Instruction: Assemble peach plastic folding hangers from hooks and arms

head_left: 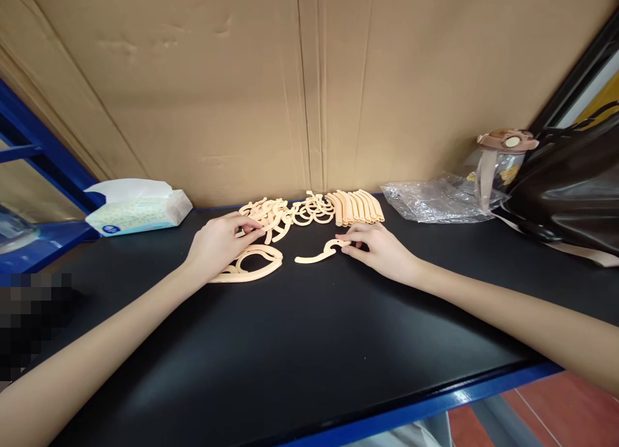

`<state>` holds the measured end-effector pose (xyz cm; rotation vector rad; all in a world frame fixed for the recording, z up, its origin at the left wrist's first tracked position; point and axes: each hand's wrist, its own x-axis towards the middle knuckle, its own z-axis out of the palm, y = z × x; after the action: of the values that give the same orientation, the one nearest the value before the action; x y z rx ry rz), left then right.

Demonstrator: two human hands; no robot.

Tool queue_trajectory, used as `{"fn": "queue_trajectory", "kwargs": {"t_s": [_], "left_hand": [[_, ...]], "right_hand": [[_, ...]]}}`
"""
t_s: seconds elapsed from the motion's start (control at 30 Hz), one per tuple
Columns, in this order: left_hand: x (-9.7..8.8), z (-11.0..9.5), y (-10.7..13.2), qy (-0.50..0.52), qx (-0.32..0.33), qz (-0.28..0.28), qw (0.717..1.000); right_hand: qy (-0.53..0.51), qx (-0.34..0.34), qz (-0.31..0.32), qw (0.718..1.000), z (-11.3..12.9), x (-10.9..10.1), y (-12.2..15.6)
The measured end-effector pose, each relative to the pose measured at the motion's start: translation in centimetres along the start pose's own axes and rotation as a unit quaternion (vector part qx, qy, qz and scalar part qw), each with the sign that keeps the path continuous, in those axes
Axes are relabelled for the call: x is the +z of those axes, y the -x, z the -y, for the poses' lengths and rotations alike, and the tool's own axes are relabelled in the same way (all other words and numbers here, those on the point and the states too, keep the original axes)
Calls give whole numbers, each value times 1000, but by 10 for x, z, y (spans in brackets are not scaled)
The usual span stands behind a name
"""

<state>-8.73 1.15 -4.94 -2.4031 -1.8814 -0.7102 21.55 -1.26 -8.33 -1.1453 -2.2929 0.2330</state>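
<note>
My right hand pinches the hook end of a cream plastic hanger piece, whose curved arm points left just above the table. My left hand is closed at the fingertips on a curved cream hanger arm at the edge of a loose pile of similar arms. Below that hand lie cream hanger parts joined in a loop shape, partly covered by it. Several loose hanger hooks sit in the middle, beside a neat row of curved arms.
The black table has a blue front edge. A tissue pack stands at the back left. Towards the back right are a clear plastic bag, a strapped drinking bottle and a dark bag. Brown cardboard stands behind.
</note>
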Motion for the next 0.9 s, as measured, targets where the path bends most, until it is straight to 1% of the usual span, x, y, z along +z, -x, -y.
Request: {"fn": "queue_trajectory", "kwargs": {"t_s": [0.33,0.6,0.77,0.83,0.9], "left_hand": [[1,-5,0,8,13,7,1000],[0,-1,-3,111,-71,17,991],[-8,5,-5,154,-118,7,981],[-13,1,-3,172,-133,0,976],[-18,-8,1,204,-146,0,968]], "right_hand": [[-1,7,7,1000,2,0,-2],[-4,7,9,1000,2,0,-2],[4,-2,9,1000,0,0,-1],[5,-1,9,1000,0,-1,0],[2,1,9,1000,0,-1,0]]}}
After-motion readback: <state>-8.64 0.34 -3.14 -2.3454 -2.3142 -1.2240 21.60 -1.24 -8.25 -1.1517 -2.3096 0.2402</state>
